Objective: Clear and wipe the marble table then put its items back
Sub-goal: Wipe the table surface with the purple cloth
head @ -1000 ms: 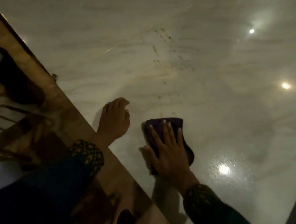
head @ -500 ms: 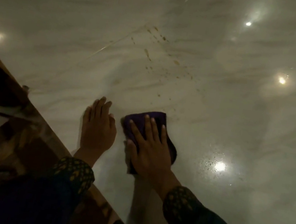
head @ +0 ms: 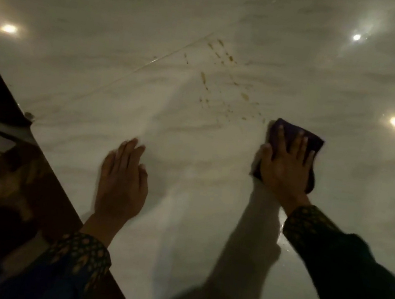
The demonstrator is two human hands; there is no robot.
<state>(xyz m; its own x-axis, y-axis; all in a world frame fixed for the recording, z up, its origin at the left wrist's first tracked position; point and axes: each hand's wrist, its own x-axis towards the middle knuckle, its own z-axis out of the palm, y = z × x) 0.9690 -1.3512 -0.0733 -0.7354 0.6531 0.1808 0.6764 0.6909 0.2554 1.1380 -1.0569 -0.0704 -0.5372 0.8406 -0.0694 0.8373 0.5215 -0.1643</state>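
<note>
Under the right hand (head: 284,167), a dark cloth (head: 314,143) lies flat on the marble table (head: 108,20), pressed by spread, straight fingers. The left hand (head: 122,181) rests flat, grasping nothing. Brown spots (head: 226,87) just ahead-left of the cloth remain unwiped. No items or containers show; wiping appears midway, return pending.

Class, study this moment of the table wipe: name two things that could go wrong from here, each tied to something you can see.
1. The brown specks lie left of and beyond the purple cloth; a stroke heading right may miss or smear them.
2. The left hand presses flat on the glossy marble table and may leave prints on it or slip.
</note>
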